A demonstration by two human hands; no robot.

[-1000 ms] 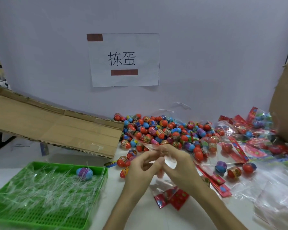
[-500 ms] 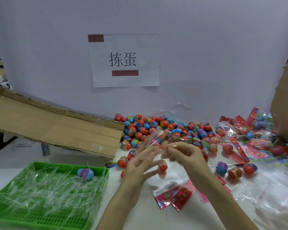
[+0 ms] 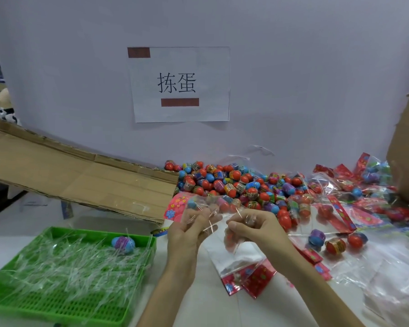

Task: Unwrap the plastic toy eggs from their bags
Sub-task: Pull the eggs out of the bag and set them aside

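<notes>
Above the white table, my left hand [image 3: 191,230] and my right hand [image 3: 253,226] both pinch a clear plastic bag [image 3: 213,205] with a pink flowered header. Blurred eggs show through the bag near my fingertips. A red egg [image 3: 229,237] shows under my right palm behind the plastic; whether it is inside the bag is unclear. A heap of red, blue and purple toy eggs [image 3: 236,185] lies behind my hands against the wall.
A green mesh tray [image 3: 64,300] at front left holds clear plastic strips and one blue-purple egg [image 3: 123,244]. Flattened cardboard [image 3: 76,178] slopes at left. Emptied bags with red headers [image 3: 248,279] lie below my hands. Bagged eggs [image 3: 354,185] and loose eggs [image 3: 333,243] crowd the right.
The bag has been pulled wider and lifted between my hands, and its pink header now shows at the left. My hands have drawn slightly apart.
</notes>
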